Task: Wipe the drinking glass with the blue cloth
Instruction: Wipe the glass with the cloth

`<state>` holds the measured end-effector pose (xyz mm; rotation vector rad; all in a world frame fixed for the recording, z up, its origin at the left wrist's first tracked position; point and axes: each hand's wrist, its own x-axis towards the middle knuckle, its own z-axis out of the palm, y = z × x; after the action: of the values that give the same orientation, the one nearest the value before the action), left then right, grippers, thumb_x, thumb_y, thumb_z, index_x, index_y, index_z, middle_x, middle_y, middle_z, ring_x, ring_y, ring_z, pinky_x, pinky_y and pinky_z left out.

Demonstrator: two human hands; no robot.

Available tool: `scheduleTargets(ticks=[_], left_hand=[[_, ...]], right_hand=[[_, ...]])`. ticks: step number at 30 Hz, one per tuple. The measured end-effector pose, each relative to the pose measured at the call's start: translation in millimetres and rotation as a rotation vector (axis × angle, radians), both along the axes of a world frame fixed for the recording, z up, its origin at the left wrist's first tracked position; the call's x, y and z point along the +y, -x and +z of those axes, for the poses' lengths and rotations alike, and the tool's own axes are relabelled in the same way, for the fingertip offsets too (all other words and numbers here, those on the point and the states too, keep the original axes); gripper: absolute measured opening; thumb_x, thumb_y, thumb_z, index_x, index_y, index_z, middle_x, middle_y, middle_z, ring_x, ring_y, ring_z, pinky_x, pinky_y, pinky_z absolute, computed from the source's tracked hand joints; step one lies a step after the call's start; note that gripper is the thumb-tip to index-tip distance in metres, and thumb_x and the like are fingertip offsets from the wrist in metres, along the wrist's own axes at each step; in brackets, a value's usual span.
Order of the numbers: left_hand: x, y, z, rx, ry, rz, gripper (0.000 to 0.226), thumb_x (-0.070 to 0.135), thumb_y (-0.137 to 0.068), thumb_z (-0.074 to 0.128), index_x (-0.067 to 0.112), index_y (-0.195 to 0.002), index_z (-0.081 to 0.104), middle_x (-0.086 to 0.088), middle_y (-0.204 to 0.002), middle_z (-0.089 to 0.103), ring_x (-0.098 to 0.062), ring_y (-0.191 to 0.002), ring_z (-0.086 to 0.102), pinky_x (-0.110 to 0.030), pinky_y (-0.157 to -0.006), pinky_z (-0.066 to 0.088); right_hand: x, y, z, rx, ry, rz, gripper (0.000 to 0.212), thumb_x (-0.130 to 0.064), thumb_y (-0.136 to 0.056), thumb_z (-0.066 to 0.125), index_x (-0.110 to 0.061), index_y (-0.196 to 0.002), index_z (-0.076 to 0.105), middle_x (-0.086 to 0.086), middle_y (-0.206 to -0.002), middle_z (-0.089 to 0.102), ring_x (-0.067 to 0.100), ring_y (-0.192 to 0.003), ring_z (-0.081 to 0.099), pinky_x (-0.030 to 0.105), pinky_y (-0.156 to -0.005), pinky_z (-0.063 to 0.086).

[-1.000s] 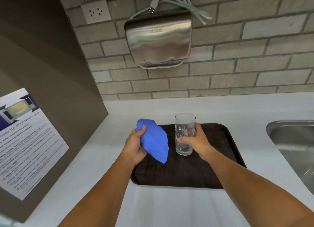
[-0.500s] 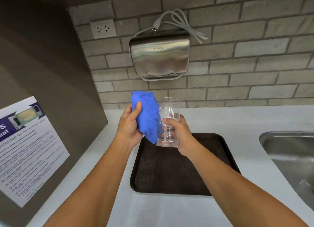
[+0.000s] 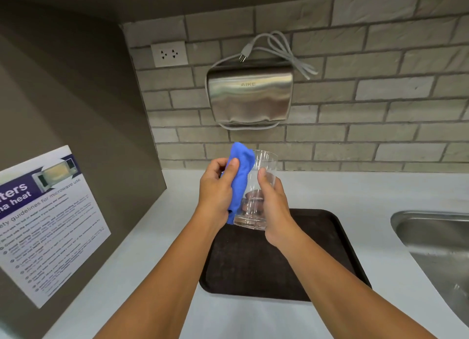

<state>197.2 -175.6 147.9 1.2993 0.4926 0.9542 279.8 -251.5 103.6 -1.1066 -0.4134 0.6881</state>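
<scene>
glass (image 3: 256, 186) clear, upright in right hand (image 3: 275, 206), blue cloth (image 3: 239, 171) pressed alongside.

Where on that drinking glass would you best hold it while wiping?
Low on the wall of the drinking glass, from the right, as the right hand does. It is a plain upright tumbler, and the blue cloth in the left hand covers its left side.

A dark tray (image 3: 253, 275) lies on the white counter (image 3: 355, 199) beside a steel sink (image 3: 431, 237).
</scene>
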Motion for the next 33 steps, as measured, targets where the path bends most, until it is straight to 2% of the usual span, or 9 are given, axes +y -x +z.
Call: scheduleTargets(ticks=[5, 8, 11, 15, 17, 21, 26, 29, 33], left_hand=[[-3.7, 4.6, 0.3, 0.028, -0.137, -0.057, 0.049, 0.026, -0.088, 0.07, 0.039, -0.132, 0.05, 0.003, -0.131, 0.058, -0.019, -0.109, 0.067, -0.042, -0.09, 0.057], [2.8, 10.9, 2.6, 0.109, 0.024, -0.237, 0.073, 0.037, -0.081, 0.074, 0.036, -0.146, 0.041, 0.001, -0.133, 0.06, -0.02, -0.108, 0.068, -0.041, -0.091, 0.057], [0.2, 13.3, 1.7, 0.164, 0.015, -0.29, 0.058, 0.041, -0.084, 0.07, 0.034, -0.139, 0.053, -0.011, -0.12, 0.07, -0.028, -0.104, 0.069, -0.048, -0.09, 0.056], [-9.7, 6.6, -11.3, 0.201, -0.192, -0.108, 0.034, 0.048, -0.089, 0.061, 0.043, -0.123, 0.062, 0.008, -0.102, 0.075, -0.01, -0.088, 0.072, -0.026, -0.072, 0.058], [-12.9, 6.5, -14.4, 0.189, -0.194, -0.074, 0.018, 0.05, -0.088, 0.061, 0.046, -0.103, 0.07, 0.012, -0.08, 0.074, -0.005, -0.069, 0.07, -0.02, -0.059, 0.052], [-17.5, 8.7, -8.5, 0.21, -0.052, 0.031, 0.031, 0.056, -0.084, 0.062, 0.027, -0.08, 0.072, -0.007, -0.074, 0.074, -0.025, -0.071, 0.071, -0.04, -0.065, 0.059], [-18.1, 14.7, -1.9, 0.241, 0.21, 0.019, 0.042, 0.053, -0.087, 0.063, 0.013, -0.095, 0.072, -0.021, -0.097, 0.075, -0.043, -0.091, 0.071, -0.061, -0.076, 0.058], [-23.8, 13.5, -0.2, 0.194, 0.078, 0.05, 0.035, 0.054, -0.086, 0.062, 0.022, -0.088, 0.074, -0.011, -0.085, 0.077, -0.034, -0.081, 0.073, -0.047, -0.071, 0.061], [-38.3, 11.3, -0.4, 0.27, -0.396, 0.143, 0.023, 0.052, -0.089, 0.053, 0.038, -0.097, 0.069, 0.014, -0.078, 0.069, -0.001, -0.075, 0.065, -0.018, -0.062, 0.046]], right_hand=[[-3.1, 2.2, 4.0, -0.007, -0.036, 0.032, 0.054, -0.07, -0.071, 0.069, -0.038, -0.113, 0.064, 0.005, -0.105, 0.078, 0.027, -0.096, 0.077, 0.055, -0.087, 0.06], [-6.3, 3.0, 3.2, 0.037, -0.088, 0.08, 0.064, -0.07, -0.072, 0.068, -0.031, -0.122, 0.062, 0.013, -0.119, 0.074, 0.033, -0.104, 0.074, 0.062, -0.094, 0.055], [-7.1, 5.5, 3.3, 0.046, -0.089, 0.083, 0.062, -0.07, -0.072, 0.065, -0.03, -0.12, 0.063, 0.016, -0.12, 0.073, 0.035, -0.104, 0.074, 0.061, -0.091, 0.057], [-7.6, 9.4, 2.1, -0.003, -0.071, 0.055, 0.066, -0.074, -0.065, 0.066, -0.033, -0.117, 0.064, 0.0, -0.102, 0.08, 0.022, -0.091, 0.078, 0.038, -0.065, 0.063], [-9.3, 9.2, 0.6, 0.002, -0.077, 0.056, 0.055, -0.07, -0.078, 0.064, -0.031, -0.116, 0.066, 0.003, -0.103, 0.08, 0.024, -0.092, 0.078, 0.04, -0.066, 0.063], [-15.4, 11.9, -0.7, 0.047, -0.081, 0.109, 0.079, -0.076, -0.065, 0.066, -0.025, -0.126, 0.064, 0.018, -0.114, 0.075, 0.037, -0.099, 0.075, 0.056, -0.084, 0.061], [-20.6, 10.8, 0.5, 0.054, -0.065, 0.197, 0.105, -0.081, -0.048, 0.069, -0.019, -0.132, 0.06, 0.022, -0.115, 0.072, 0.042, -0.099, 0.072, 0.053, -0.085, 0.061], [-18.8, 10.8, 4.6, 0.052, -0.067, 0.183, 0.092, -0.077, -0.056, 0.067, -0.021, -0.129, 0.062, 0.019, -0.118, 0.073, 0.038, -0.1, 0.074, 0.048, -0.077, 0.062], [-15.2, 11.3, 13.0, -0.001, -0.049, 0.138, 0.085, -0.077, -0.063, 0.064, -0.025, -0.129, 0.065, 0.013, -0.127, 0.072, 0.032, -0.114, 0.07, 0.053, -0.101, 0.053]])
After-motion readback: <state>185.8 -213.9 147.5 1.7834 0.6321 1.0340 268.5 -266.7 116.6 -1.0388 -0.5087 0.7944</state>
